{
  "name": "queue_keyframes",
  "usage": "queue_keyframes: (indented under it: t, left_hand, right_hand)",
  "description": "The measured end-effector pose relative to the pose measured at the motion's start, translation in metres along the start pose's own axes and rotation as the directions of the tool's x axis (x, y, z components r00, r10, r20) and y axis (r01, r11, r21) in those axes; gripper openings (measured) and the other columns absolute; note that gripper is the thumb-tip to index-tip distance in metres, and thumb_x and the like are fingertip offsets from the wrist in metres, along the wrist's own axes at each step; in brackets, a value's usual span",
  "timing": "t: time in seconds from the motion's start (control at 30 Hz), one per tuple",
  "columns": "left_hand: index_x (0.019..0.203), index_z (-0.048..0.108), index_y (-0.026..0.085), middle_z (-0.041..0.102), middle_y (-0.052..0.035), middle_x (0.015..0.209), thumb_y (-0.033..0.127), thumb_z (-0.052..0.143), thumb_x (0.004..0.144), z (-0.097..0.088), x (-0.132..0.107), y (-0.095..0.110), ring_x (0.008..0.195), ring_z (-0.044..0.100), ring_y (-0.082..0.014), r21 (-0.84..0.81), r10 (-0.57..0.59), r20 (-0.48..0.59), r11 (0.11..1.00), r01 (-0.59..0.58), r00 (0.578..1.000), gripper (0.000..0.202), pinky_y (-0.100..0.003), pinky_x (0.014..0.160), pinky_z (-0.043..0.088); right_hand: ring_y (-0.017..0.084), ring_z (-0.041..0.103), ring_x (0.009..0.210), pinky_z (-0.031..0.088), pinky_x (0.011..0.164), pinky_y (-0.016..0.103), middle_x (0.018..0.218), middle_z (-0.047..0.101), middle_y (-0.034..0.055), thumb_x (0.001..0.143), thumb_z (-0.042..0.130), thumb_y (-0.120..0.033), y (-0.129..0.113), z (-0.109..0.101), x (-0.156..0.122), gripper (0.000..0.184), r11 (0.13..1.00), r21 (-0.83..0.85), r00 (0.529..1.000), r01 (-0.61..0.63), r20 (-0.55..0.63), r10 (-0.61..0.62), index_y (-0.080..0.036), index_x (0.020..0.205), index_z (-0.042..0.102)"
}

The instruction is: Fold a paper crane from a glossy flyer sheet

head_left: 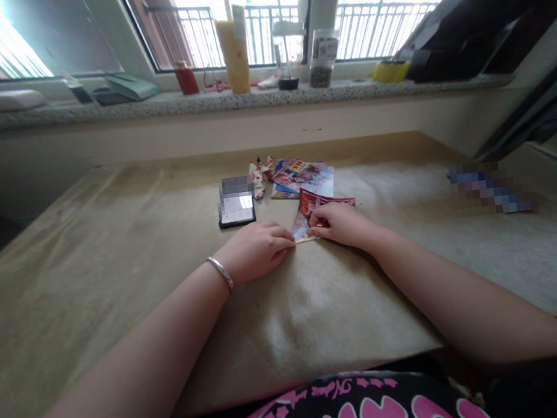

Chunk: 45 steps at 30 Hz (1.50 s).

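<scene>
A colourful printed sheet of paper (pixel 309 199) with a dark red edge lies on the table between my two hands. My left hand (pixel 259 249), a silver bangle at its wrist, has its fingers together and its fingertips closed on the near left corner of the sheet. With curled fingers, my right hand (pixel 341 222) pinches the sheet and covers its right part. Just behind it sits a stack of printed paper sheets (pixel 318 177). Left of the stack stand small folded paper pieces (pixel 261 176), white with red and blue marks.
A phone (pixel 237 207) lies left of the sheet, its screen partly blurred. At the right edge lies a blurred bluish packet (pixel 492 191). The windowsill (pixel 146 106) holds a yellow drink cup (pixel 234 53), a red jar (pixel 186 78), a clear container (pixel 324 59) and a black bag (pixel 460 40).
</scene>
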<state>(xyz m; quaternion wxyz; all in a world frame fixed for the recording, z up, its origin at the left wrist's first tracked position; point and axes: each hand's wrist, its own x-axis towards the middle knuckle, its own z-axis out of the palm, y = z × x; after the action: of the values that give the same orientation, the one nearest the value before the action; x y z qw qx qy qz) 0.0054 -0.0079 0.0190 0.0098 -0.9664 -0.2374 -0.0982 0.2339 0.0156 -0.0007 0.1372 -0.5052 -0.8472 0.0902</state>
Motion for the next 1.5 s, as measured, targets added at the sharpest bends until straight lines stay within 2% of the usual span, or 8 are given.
queue_keyframes:
  t: [0.37, 0.57, 0.73, 0.83, 1.0, 1.13, 1.3, 1.5]
  left_hand:
    - [0.097, 0.070, 0.022, 0.069, -0.0011, 0.103, 0.014, 0.047, 0.083, -0.009, -0.007, -0.008, 0.093, 0.062, -0.0160, 0.026, -0.044, 0.079, 0.999, 0.042, 0.996, 0.028, -0.029, 0.086, 0.049]
    - [0.093, 0.067, 0.019, 0.066, -0.0041, 0.102, 0.014, 0.045, 0.084, -0.005, -0.010, -0.013, 0.087, 0.062, -0.0153, 0.031, -0.106, 0.013, 0.994, 0.106, 0.994, 0.023, -0.026, 0.078, 0.049]
    - [0.106, 0.064, 0.020, 0.065, -0.0052, 0.105, 0.017, 0.045, 0.087, 0.004, -0.006, -0.012, 0.094, 0.059, -0.0163, 0.035, -0.033, -0.049, 0.999, 0.035, 0.998, 0.027, -0.028, 0.084, 0.048]
    - [0.106, 0.065, 0.021, 0.066, -0.0059, 0.100, 0.019, 0.046, 0.087, 0.006, -0.004, -0.011, 0.092, 0.059, -0.0168, 0.055, -0.055, -0.046, 0.997, 0.057, 0.997, 0.027, -0.030, 0.083, 0.049]
    - [0.105, 0.066, 0.020, 0.064, -0.0075, 0.090, 0.022, 0.045, 0.088, 0.004, -0.003, -0.004, 0.085, 0.058, -0.0186, 0.163, -0.076, -0.012, 0.984, 0.077, 0.997, 0.026, -0.032, 0.077, 0.049]
    - [0.104, 0.066, 0.019, 0.063, -0.0078, 0.090, 0.022, 0.046, 0.088, 0.001, -0.001, 0.002, 0.084, 0.058, -0.0187, 0.195, -0.120, 0.008, 0.974, 0.116, 0.993, 0.026, -0.032, 0.075, 0.048]
    - [0.106, 0.064, 0.019, 0.063, -0.0077, 0.094, 0.021, 0.046, 0.087, -0.002, -0.001, 0.004, 0.087, 0.058, -0.0192, 0.184, -0.136, 0.048, 0.975, 0.125, 0.989, 0.027, -0.032, 0.076, 0.048]
    - [0.108, 0.063, 0.019, 0.063, -0.0074, 0.094, 0.022, 0.047, 0.087, 0.000, -0.002, 0.003, 0.086, 0.057, -0.0192, 0.171, -0.134, 0.034, 0.977, 0.127, 0.990, 0.027, -0.032, 0.077, 0.048]
  right_hand:
    - [0.015, 0.057, 0.070, 0.034, 0.060, 0.024, 0.078, 0.068, 0.0024, 0.079, 0.063, -0.034, -0.002, 0.005, 0.002, 0.015, 0.997, 0.051, 0.998, -0.056, 0.000, 0.056, -0.020, 0.075, 0.065]
    - [0.016, 0.059, 0.073, 0.035, 0.061, 0.025, 0.081, 0.069, 0.0028, 0.079, 0.062, -0.034, -0.007, 0.006, 0.002, 0.015, 0.996, 0.023, 0.996, -0.083, -0.028, 0.084, -0.020, 0.075, 0.065]
    - [0.016, 0.059, 0.073, 0.035, 0.060, 0.025, 0.080, 0.069, 0.0015, 0.079, 0.061, -0.035, -0.017, 0.010, 0.006, 0.014, 0.990, 0.052, 0.989, -0.132, -0.067, 0.136, -0.022, 0.077, 0.066]
    - [0.017, 0.059, 0.073, 0.036, 0.061, 0.026, 0.081, 0.069, 0.0028, 0.079, 0.061, -0.034, -0.021, 0.013, 0.008, 0.014, 0.994, 0.055, 0.989, -0.094, -0.109, 0.100, -0.021, 0.078, 0.065]
    - [0.016, 0.059, 0.077, 0.041, 0.069, 0.026, 0.086, 0.068, 0.0029, 0.078, 0.062, -0.025, -0.013, 0.016, 0.009, 0.008, 0.987, 0.159, 0.994, 0.010, -0.107, 0.007, -0.020, 0.082, 0.066]
    - [0.017, 0.057, 0.083, 0.041, 0.076, 0.028, 0.090, 0.066, 0.0045, 0.077, 0.065, -0.024, -0.007, 0.015, 0.009, 0.011, 0.988, 0.111, 0.984, 0.111, -0.154, -0.094, -0.019, 0.086, 0.066]
    - [0.021, 0.055, 0.091, 0.037, 0.086, 0.035, 0.092, 0.066, 0.0055, 0.081, 0.063, -0.031, -0.006, 0.009, 0.006, 0.012, 0.968, -0.026, 0.954, 0.250, -0.167, -0.250, -0.021, 0.085, 0.069]
    - [0.022, 0.050, 0.101, 0.029, 0.097, 0.040, 0.095, 0.069, 0.0036, 0.086, 0.056, -0.035, -0.006, 0.003, 0.002, 0.018, 0.893, -0.118, 0.884, 0.435, -0.130, -0.448, -0.026, 0.090, 0.071]
